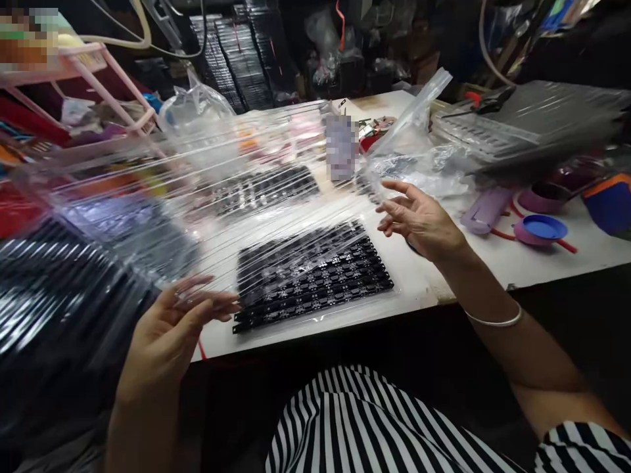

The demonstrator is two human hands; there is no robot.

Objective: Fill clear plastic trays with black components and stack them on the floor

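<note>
My left hand (172,328) pinches the near left corner of a clear ribbed plastic tray (211,240). The tray is tilted in the air and blurred by motion. At its right end, the curled fingers of my right hand (419,220) grip the edge; their exact contact is smeared. Below the tray, rows of black circuit board strips (315,272) lie side by side in a clear holder on the white table (419,276). Farther back, another group of black strips (266,190) shows through the plastic.
Stacked trays of dark strips (64,289) stand at the left, beside a pink rack (108,79). Plastic bags (197,118) lie at the back. On the right are a purple tape dispenser (486,210), a blue-topped round dish (542,228) and a pile of clear trays (522,125).
</note>
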